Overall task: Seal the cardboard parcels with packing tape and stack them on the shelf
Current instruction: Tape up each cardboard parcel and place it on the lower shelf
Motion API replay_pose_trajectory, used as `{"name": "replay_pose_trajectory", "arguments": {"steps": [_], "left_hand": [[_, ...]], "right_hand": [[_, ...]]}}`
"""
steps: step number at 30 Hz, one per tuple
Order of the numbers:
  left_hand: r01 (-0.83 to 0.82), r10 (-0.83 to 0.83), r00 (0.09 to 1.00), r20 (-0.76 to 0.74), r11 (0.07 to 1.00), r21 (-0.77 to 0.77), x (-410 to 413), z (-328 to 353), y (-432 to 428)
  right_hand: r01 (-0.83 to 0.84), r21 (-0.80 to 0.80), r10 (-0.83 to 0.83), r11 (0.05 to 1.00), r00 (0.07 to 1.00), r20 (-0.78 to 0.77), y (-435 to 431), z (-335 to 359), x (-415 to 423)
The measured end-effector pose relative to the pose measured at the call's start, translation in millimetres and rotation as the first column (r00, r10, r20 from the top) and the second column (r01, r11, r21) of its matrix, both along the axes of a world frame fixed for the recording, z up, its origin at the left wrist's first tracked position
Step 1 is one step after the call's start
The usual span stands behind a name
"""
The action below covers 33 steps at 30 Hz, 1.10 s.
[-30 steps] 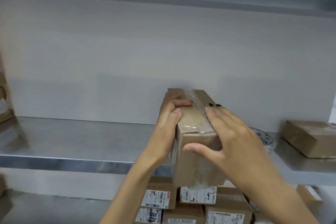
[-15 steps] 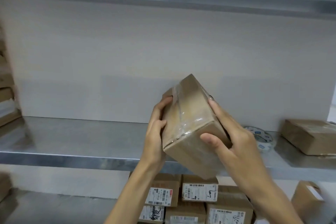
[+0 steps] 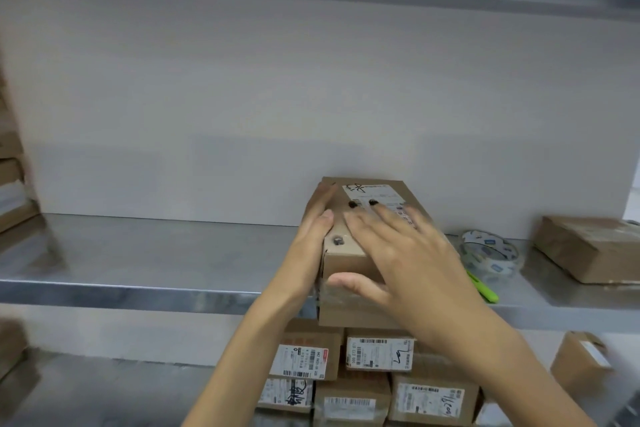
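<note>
A brown cardboard parcel [image 3: 346,255] with a white label on its top face sits at the front edge of the metal shelf [image 3: 156,253], its near end overhanging the edge. Clear tape crosses its near face. My left hand [image 3: 308,246] holds its left side, thumb on the top. My right hand [image 3: 408,253] lies across the top with spread fingers, and its thumb wraps onto the near face. A roll of printed packing tape [image 3: 490,253] stands on the shelf just right of the parcel.
A green cutter [image 3: 485,289] lies in front of the tape roll. Another sealed parcel [image 3: 588,246] rests at the shelf's right end. Several labelled parcels [image 3: 377,374] are stacked on the lower shelf, with a small one [image 3: 581,360] to their right. Blurred boxes [image 3: 10,184] stand at the far left.
The parcel was turned over in both hands, passing through a tilt, so the labelled face now points up instead of the taped face. It has come level at the shelf edge.
</note>
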<state>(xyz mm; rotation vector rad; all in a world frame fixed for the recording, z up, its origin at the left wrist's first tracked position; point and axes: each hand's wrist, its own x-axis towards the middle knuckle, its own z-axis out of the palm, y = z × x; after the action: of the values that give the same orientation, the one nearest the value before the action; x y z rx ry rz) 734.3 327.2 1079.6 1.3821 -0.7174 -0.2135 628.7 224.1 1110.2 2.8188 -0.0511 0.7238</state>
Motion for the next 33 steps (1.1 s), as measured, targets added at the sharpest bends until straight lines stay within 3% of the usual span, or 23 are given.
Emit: {"name": "replay_pose_trajectory", "arguments": {"steps": [4, 8, 12, 17, 20, 23, 30, 33], "left_hand": [[0.002, -0.001, 1.000, -0.005, 0.999, 0.052, 3, 3, 1], [0.013, -0.010, 0.997, -0.075, 0.999, 0.038, 0, 2, 0], [-0.014, 0.013, 0.992, -0.122, 1.000, -0.012, -5, 4, -5], [-0.030, 0.041, 0.934, -0.354, 0.999, 0.037, -7, 4, -4], [0.023, -0.005, 0.908, -0.418, 0.999, 0.040, -9, 2, -3], [-0.010, 0.028, 0.922, -0.386, 0.999, 0.049, -17, 3, -1], [-0.122, 0.067, 0.966, -0.248, 0.969, -0.214, -62, -4, 3], [-0.153, 0.099, 0.973, -0.208, 0.953, -0.262, -98, -2, 0]], "right_hand": [[0.133, 0.148, -0.133, 0.980, 0.991, -0.007, -23, -3, -24], [0.040, 0.515, -0.114, 0.857, 0.987, 0.113, -30, -17, -32], [-0.212, 0.843, -0.162, 0.495, 0.930, 0.329, -26, -31, -26], [-0.274, 0.960, -0.085, 0.062, 0.957, 0.279, -34, -32, -19], [-0.264, 0.962, -0.093, 0.061, 0.959, 0.269, -33, -22, -15], [-0.251, 0.966, -0.059, 0.061, 0.965, 0.255, -34, -17, -17], [-0.247, 0.962, -0.011, 0.114, 0.968, 0.250, -35, -9, -64], [-0.164, 0.983, -0.041, 0.076, 0.985, 0.168, -44, -13, -92]]}}
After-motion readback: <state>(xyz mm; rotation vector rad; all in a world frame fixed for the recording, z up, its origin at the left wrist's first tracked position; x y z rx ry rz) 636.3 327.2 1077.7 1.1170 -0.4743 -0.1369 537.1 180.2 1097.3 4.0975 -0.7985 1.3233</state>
